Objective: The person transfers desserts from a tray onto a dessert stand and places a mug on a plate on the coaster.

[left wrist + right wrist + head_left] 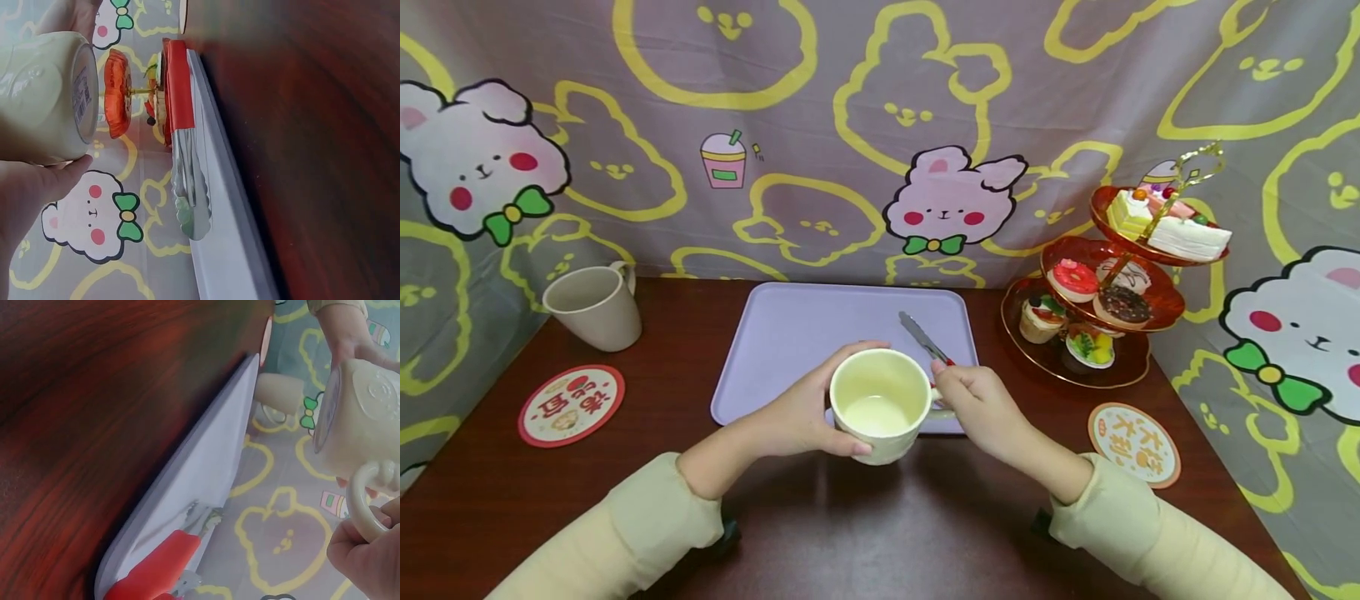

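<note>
Both hands hold a cream mug (880, 408) above the front edge of the lilac tray (790, 333), its opening facing up toward the head camera. My left hand (808, 408) grips the mug's body, with the thumb across its near side. At the other side my right hand (981, 408) pinches the handle (359, 503), a thick loop plain in the right wrist view. Raised relief shows on the mug's wall, and a label (82, 95) is stuck to its base. Tongs (919, 333) with red grips and scalloped metal tips lie on the tray, partly hidden behind my right hand.
At the left stands a grey-white mug (597, 308) behind a round red-rimmed coaster (571, 406). A three-tier stand (1168, 304) bearing cakes, donuts and tarts is at the back right. In front of it lies an orange-rimmed coaster (1135, 444). A patterned curtain (820, 150) closes off the back.
</note>
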`<state>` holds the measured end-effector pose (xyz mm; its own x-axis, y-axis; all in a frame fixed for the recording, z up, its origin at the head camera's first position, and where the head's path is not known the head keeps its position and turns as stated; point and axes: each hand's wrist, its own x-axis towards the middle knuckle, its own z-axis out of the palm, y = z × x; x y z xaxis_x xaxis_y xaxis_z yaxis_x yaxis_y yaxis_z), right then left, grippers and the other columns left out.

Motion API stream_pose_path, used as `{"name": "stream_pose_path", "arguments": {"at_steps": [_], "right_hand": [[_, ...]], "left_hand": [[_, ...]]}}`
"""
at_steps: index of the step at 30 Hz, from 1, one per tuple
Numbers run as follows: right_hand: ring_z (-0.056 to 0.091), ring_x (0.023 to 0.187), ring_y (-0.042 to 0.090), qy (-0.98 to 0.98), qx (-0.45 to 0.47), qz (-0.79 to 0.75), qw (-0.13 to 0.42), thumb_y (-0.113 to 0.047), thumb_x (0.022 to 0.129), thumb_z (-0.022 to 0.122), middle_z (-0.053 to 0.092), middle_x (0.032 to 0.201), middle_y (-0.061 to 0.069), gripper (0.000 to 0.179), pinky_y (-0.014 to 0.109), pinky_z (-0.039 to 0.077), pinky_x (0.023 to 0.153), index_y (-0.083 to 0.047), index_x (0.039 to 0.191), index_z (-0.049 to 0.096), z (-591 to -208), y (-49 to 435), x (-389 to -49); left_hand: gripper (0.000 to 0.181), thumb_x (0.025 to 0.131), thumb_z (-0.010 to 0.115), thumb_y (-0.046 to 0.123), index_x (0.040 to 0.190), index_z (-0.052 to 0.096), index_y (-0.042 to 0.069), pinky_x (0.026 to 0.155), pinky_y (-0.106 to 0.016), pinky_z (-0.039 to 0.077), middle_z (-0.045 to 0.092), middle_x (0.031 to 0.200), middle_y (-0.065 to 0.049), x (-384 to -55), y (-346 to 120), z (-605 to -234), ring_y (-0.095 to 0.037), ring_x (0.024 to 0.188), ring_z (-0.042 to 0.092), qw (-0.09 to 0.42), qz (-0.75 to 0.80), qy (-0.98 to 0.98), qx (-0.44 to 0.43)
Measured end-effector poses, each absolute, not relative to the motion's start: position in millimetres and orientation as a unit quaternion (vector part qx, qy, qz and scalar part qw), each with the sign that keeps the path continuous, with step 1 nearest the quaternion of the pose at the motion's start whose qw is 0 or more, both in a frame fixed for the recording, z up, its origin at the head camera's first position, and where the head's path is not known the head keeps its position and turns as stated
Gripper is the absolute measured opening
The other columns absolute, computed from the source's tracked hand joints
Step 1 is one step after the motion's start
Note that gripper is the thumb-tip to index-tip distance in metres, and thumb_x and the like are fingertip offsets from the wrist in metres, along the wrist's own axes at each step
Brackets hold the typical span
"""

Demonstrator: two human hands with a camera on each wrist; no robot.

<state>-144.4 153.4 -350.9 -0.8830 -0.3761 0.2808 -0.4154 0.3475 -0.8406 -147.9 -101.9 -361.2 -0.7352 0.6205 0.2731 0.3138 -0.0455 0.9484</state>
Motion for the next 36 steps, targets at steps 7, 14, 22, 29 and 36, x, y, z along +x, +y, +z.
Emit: {"name": "stream_pose_path", "arguments": {"at_steps": [7,14,22,29,36], "right_hand": [[0.039,0.052,0.011,-0.807,0.225,0.545,0.029,-0.011,0.106,0.046,0.04,0.053,-0.003,0.049,0.026,0.031,0.044,-0.005,0.058,0.049,-345,160,-142],[0.04,0.052,0.011,-0.803,0.207,0.555,0.07,-0.009,0.107,0.045,0.041,0.052,-0.001,0.051,0.025,0.033,0.045,-0.002,0.056,0.046,-337,170,-142],[0.054,0.064,0.005,-0.799,0.161,0.573,0.085,-0.013,0.109,0.042,0.054,0.059,-0.006,0.052,0.02,0.048,0.058,0.007,0.063,0.057,-333,192,-139],[0.062,0.075,0.003,-0.796,0.131,0.576,0.134,-0.011,0.109,0.041,0.069,0.071,-0.002,0.049,0.016,0.051,0.069,0.001,0.07,0.068,-332,222,-132],[0.07,0.078,0.003,-0.782,0.113,0.598,0.134,-0.012,0.11,0.042,0.073,0.083,-0.006,0.043,0.018,0.056,0.067,-0.018,0.083,0.076,-334,256,-120]], "left_hand": [[0.103,0.07,0.087,0.003,0.157,0.031,0.008,0.1,-0.042,0.049,0.047,0.146,-0.011,-154,-97,-355,-0.028,0.128,0.046,0.124,0.625,0.686,0.351],[0.101,0.081,0.089,0.029,0.158,0.029,0.004,0.112,-0.056,0.035,0.041,0.156,-0.014,-162,-104,-345,-0.031,0.139,0.044,0.094,0.62,0.685,0.372],[0.07,0.094,0.075,0.017,0.153,0.04,0.002,0.114,-0.059,0.031,0.046,0.153,-0.014,-163,-125,-331,-0.028,0.142,0.042,0.055,0.608,0.703,0.366],[0.056,0.096,0.067,0.0,0.148,0.047,-0.002,0.113,-0.037,0.038,0.052,0.149,-0.015,-163,-149,-325,-0.023,0.138,0.048,0.015,0.599,0.725,0.339],[0.045,0.094,0.063,-0.01,0.139,0.057,-0.006,0.105,-0.027,0.044,0.062,0.137,-0.013,-157,-177,-323,-0.019,0.129,0.057,-0.038,0.596,0.737,0.316]]}}
